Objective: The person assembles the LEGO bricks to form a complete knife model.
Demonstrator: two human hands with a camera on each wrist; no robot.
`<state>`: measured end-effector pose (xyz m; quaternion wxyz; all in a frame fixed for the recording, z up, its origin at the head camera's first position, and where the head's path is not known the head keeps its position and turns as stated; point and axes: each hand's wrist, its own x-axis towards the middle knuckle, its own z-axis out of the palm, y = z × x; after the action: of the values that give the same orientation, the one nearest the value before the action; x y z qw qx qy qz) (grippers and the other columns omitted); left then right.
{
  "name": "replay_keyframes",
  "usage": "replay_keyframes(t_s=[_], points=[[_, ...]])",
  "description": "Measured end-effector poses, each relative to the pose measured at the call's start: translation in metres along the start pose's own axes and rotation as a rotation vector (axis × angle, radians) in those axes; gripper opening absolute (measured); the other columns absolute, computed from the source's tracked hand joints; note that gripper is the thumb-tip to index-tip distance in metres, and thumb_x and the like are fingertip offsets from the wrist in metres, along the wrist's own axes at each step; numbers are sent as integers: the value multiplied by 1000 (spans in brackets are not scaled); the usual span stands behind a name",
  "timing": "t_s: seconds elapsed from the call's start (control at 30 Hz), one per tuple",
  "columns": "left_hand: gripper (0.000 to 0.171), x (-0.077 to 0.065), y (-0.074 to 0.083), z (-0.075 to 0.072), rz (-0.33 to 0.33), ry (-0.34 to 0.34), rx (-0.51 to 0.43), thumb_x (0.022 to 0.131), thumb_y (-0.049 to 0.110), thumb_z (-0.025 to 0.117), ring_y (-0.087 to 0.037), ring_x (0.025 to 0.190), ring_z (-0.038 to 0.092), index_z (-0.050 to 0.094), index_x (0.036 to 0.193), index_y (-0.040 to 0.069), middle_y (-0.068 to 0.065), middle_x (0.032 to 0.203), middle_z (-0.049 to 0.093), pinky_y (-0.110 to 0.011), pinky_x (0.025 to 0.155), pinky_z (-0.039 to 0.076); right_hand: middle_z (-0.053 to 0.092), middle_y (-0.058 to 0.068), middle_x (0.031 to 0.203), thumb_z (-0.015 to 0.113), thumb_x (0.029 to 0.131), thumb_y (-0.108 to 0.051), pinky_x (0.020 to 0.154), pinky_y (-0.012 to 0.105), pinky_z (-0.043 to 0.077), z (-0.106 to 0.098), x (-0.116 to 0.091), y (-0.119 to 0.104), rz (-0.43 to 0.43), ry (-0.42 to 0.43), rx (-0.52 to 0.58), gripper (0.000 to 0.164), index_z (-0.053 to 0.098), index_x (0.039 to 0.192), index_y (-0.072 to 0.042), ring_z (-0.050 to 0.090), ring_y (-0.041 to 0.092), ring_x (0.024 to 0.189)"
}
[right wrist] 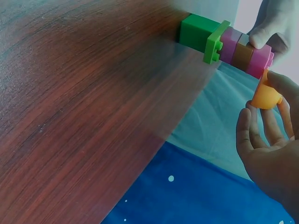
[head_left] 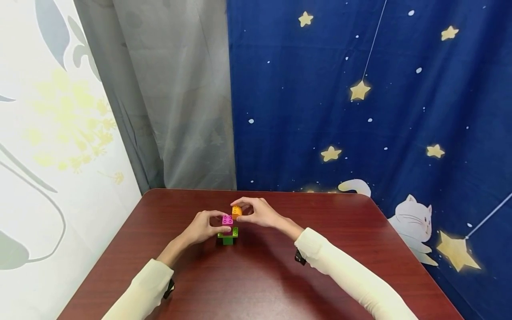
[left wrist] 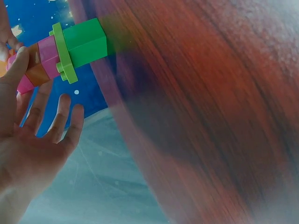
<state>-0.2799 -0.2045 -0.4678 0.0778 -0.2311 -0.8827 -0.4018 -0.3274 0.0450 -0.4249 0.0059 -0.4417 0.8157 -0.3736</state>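
A tower of toy building bricks stands on the table: a green brick at the bottom, a wider lime plate, a pink brick, an orange-brown brick and another pink brick on top. My left hand grips the tower's upper bricks from the left, thumb on the near side; its other fingers spread out in the left wrist view. Between thumb and fingers, my right hand pinches an orange brick with a rounded side. That brick is right beside the top pink brick, on its right.
The reddish-brown wooden table reaches back to a grey curtain and a blue curtain with stars. A white patterned curtain hangs at the left.
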Motion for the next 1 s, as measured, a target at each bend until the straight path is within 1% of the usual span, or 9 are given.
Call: replay_keyframes(t_s=[0.17,0.23,0.3,0.37,0.43,0.47,0.63,0.87,1.0], points=[[40,-2,0,-1,1,3,16,84,32,89,-27,96,70,77,115,8,-3,101,77,-52,85,57,74,6,116,81,92,-11,88,42,60,-1,1,-3,7,3,6,42,67,131,-12,71,20,103],[41,-2,0,-1,-2,-2,19,85,33,88,-29,96,70,77,115,8,-5,102,76,-50,83,58,74,5,117,81,92,-13,87,39,60,-1,2,-4,5,3,8,42,67,132,-13,71,20,104],[43,-2,0,-1,-18,-10,10,85,33,88,-32,98,70,76,116,7,-6,104,76,-49,83,58,74,5,117,81,92,-13,87,38,60,0,4,-7,4,3,15,42,67,132,-13,71,18,103],[45,-3,0,-1,-25,-14,14,85,35,88,-33,99,69,76,118,7,-7,106,76,-49,83,58,74,4,117,81,93,-14,86,34,60,2,5,-8,2,2,13,41,67,132,-14,71,16,103],[45,-2,0,-1,-30,-16,11,85,35,88,-34,99,69,76,118,6,-7,107,76,-49,84,59,75,4,117,81,92,-12,86,38,60,5,7,-10,-3,0,24,41,68,131,-13,71,14,102],[45,-2,0,-1,-27,-16,11,85,35,88,-35,100,69,76,118,6,-7,107,76,-52,85,58,75,5,117,81,92,-11,87,40,60,7,8,-11,-3,0,31,41,68,131,-12,72,14,101],[41,-1,-1,0,3,-20,16,86,35,87,-37,103,70,76,115,8,-5,105,77,-56,90,56,75,7,119,82,91,-10,88,46,60,12,10,-11,-5,-7,57,42,68,131,-12,72,15,100],[33,0,-1,0,4,-23,-11,86,28,88,-38,101,71,77,110,9,-5,101,77,-57,91,56,75,5,121,81,92,-12,84,30,60,17,11,-14,-16,-14,21,42,67,132,-12,73,14,99],[29,0,0,-1,-3,-31,-14,87,27,87,-37,99,71,77,108,10,-2,99,77,-56,89,56,75,5,121,81,92,-10,83,30,60,22,11,-13,-35,-6,19,43,67,133,-10,73,15,98]])
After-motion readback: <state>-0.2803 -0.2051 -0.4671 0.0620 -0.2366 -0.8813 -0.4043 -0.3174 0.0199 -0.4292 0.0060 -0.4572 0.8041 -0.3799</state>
